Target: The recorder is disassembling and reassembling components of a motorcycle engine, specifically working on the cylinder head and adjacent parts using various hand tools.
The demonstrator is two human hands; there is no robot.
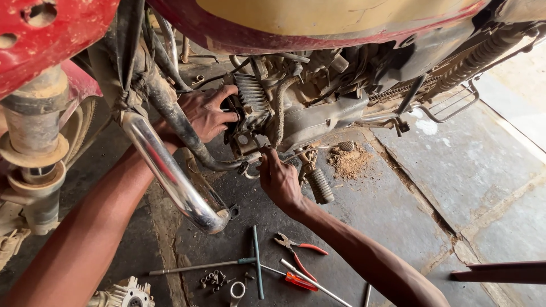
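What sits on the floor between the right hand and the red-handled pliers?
In the head view, only bare grey concrete floor lies between the right hand and the red-handled pliers. The black ribbed rubber footpeg hangs off to the side.

Your left hand (206, 113) reached up and forward, fingers curled in a loose grip; your right hand (278, 179) stretched beside it, fingertips pinched together, forearm extended.

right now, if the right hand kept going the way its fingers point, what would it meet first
The right hand points up at the engine's underside; its fingertips already seem to touch the lower engine case below the finned cylinder. Depth is unclear, so contact is not certain.
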